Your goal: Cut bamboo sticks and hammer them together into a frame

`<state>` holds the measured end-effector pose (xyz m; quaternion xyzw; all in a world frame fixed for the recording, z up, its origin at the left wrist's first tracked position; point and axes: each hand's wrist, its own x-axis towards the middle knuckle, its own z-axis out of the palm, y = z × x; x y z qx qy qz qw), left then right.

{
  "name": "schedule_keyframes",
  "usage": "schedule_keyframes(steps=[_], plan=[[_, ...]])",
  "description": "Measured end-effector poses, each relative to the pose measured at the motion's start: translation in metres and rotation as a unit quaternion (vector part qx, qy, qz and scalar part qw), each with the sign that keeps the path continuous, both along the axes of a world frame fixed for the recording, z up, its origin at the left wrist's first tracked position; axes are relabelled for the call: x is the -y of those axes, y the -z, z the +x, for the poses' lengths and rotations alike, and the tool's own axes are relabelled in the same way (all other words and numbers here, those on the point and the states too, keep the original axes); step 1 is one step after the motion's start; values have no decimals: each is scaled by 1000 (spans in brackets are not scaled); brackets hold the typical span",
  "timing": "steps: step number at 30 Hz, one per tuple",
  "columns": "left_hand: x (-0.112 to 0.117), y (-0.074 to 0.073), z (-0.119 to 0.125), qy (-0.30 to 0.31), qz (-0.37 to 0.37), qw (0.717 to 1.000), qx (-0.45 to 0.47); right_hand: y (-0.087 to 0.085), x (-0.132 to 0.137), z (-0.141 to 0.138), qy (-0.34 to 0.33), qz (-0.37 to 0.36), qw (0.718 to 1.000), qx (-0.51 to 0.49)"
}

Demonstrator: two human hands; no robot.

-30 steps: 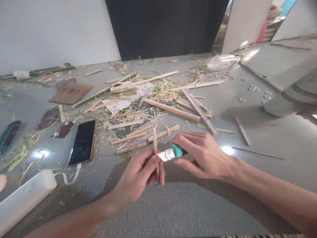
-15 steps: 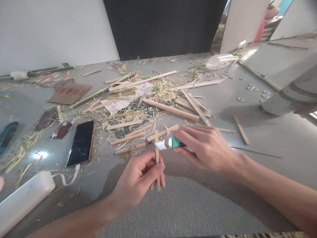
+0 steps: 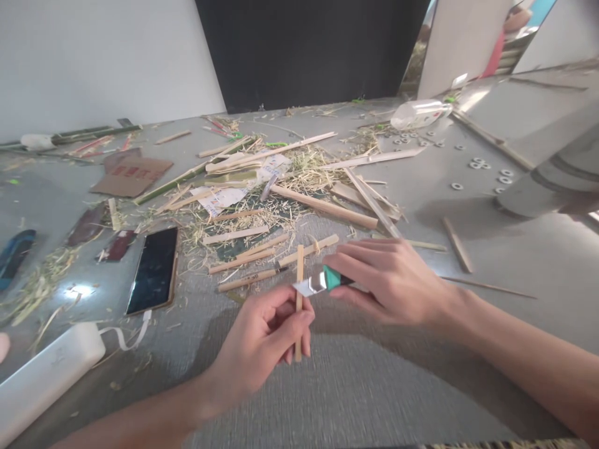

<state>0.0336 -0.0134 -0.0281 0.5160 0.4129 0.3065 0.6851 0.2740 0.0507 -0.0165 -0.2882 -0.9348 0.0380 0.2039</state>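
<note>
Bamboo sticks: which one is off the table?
The thin stick pinched upright in the left hand, the knife in the right hand set against it. The others lie flat on the table.

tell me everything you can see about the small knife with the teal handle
The small utility knife with a teal plastic handle has a silvery metal front ending in a slanted, pointed blade. Most of the handle is hidden inside the right hand, whose fingers wrap it. It lies roughly level above the grey table, tip pointing left, blade against the thin pale bamboo strip that the left hand holds upright.
</note>
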Motion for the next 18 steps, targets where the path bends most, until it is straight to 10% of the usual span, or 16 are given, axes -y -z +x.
schedule_keyframes(steps=[5, 12, 18], plan=[[7, 0, 4, 50, -52, 997, 20, -8, -15, 18, 204, 69, 976, -31], [-4, 3, -3, -14, -36, 999, 23, 0, -1, 1, -45, -48, 997, -30], [5, 0, 0, 63, -52, 996, 29, 2, -20, 17, 141, 13, 989, -33]])
